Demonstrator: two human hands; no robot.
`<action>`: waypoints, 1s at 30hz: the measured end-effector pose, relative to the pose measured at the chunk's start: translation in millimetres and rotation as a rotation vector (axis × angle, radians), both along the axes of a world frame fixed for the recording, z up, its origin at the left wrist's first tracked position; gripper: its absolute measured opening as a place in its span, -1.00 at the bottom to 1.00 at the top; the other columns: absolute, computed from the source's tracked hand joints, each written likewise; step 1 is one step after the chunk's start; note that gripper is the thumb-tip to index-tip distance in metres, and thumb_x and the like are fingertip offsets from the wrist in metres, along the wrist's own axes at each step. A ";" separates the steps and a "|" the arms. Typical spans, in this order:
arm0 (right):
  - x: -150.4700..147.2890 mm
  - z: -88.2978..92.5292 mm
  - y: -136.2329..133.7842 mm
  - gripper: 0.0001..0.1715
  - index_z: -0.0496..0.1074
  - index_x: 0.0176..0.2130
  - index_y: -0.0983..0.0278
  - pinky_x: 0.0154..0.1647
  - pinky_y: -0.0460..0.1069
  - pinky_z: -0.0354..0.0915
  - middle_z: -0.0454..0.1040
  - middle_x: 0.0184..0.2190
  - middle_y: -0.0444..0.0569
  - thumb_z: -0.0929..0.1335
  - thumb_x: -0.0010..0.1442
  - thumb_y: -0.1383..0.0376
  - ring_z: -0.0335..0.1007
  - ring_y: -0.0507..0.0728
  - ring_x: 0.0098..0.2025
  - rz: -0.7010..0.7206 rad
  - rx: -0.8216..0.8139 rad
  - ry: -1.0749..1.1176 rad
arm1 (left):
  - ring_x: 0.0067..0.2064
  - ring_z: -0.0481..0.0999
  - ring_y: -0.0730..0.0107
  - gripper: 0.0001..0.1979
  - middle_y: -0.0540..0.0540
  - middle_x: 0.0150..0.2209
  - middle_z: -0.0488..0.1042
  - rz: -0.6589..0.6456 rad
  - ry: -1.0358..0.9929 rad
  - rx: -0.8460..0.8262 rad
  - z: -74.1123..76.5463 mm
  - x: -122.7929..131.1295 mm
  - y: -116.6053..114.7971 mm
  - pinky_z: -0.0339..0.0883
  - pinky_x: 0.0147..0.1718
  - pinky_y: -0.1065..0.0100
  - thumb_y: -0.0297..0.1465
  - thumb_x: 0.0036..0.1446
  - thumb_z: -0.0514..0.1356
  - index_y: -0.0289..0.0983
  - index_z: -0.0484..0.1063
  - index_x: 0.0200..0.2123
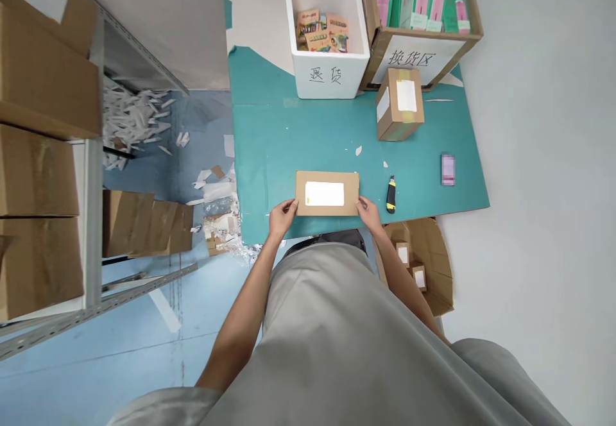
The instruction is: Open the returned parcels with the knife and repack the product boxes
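A flat brown cardboard box (301, 193) with a white label on its upper face lies at the front edge of the green-topped table (317, 137). My left hand (283, 216) grips its left end, thumb and fingers closed at the near corner. At the opposite end, my right hand (368, 212) pinches the near right corner. To the right of that hand lies a black and yellow utility knife (391, 196). Farther back stands a taller taped carton (409, 117) with white labels.
A white foam bin (331, 76) of colourful packets and an open carton (450, 57) of green and pink boxes stand at the back. A phone (448, 169) lies right. Below is a large carton (440, 265) with small boxes. Shelving (94, 156) holds cartons at left.
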State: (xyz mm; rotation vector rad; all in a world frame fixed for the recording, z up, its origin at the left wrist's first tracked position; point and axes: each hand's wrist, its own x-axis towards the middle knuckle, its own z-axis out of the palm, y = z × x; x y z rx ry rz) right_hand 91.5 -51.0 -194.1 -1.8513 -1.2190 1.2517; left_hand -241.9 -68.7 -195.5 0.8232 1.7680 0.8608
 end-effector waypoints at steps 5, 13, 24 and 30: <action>4.5 -5.6 -32.2 -0.42 0.67 0.09 0.26 0.25 0.28 0.58 0.76 0.11 0.24 0.37 0.33 -0.05 0.70 0.33 0.09 -0.053 -0.031 0.011 | 0.07 0.79 -0.01 -0.67 -0.32 0.04 0.78 0.022 -0.016 -0.036 -5.5 -2.9 -18.3 0.60 0.25 -0.02 -0.21 0.22 0.32 -0.28 0.72 -0.08; -6.8 12.6 -35.5 -0.36 0.70 0.07 0.25 0.21 0.23 0.60 0.73 0.08 0.19 0.44 0.26 -0.14 0.69 0.36 0.11 -0.040 0.048 -0.014 | 0.06 0.79 -0.05 -0.69 -0.31 0.01 0.79 0.049 -0.035 0.002 13.0 3.0 -20.0 0.62 0.25 -0.03 -0.29 0.10 0.47 -0.30 0.74 -0.11; -14.9 30.5 28.3 -0.45 0.80 -0.09 0.26 0.10 0.25 0.60 0.77 -0.12 0.19 0.48 0.32 -0.13 0.73 0.39 -0.11 0.031 0.135 -0.192 | -0.10 0.77 -0.04 -0.70 -0.27 -0.15 0.81 0.084 0.223 0.102 43.5 -2.4 20.2 0.61 0.05 0.10 -0.18 0.26 0.44 -0.31 0.79 -0.15; -20.7 11.9 25.8 -0.42 0.79 -0.03 0.26 0.13 0.21 0.59 0.73 -0.09 0.20 0.44 0.36 -0.13 0.71 0.36 -0.09 0.016 0.171 -0.201 | -0.10 0.77 -0.06 -0.74 -0.27 -0.17 0.80 0.109 0.271 0.080 51.5 2.5 19.8 0.58 0.08 0.07 -0.22 0.29 0.43 -0.31 0.79 -0.15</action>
